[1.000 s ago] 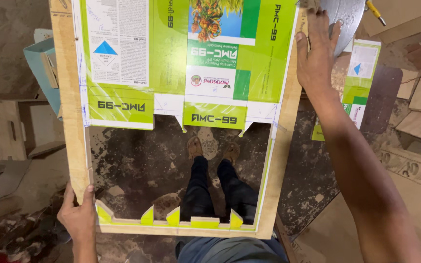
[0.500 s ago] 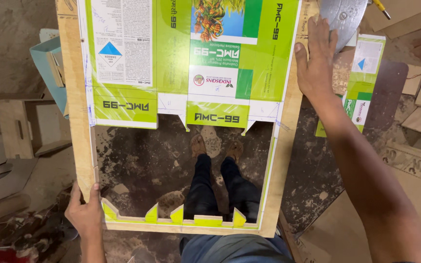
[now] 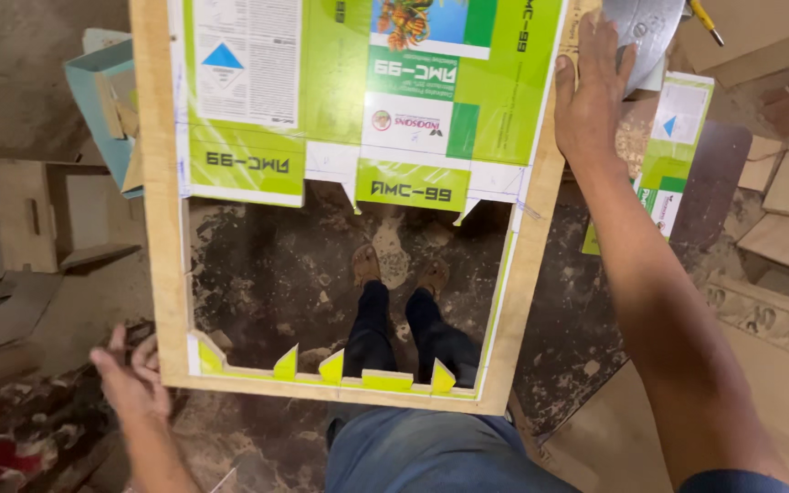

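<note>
While the left hand (image 3: 134, 379) curls its fingers around the near left corner of the wooden frame (image 3: 168, 274), pinching the edge, the right hand (image 3: 591, 100) lies open and flat, fingers spread, palm pressed on the far right rail. That frame is a pale plywood rectangle held level above the dirt floor (image 3: 267, 274), and through its open middle the person's dark trouser legs and brown shoes show. A glossy green printed carton sheet (image 3: 358, 91), flat and die-cut with tabs, covers the far half of the frame; small yellow-green triangular scraps (image 3: 331, 367) cling along the near rail. Another green carton sheet (image 3: 673, 155) lies on brown boards to the right.
</note>
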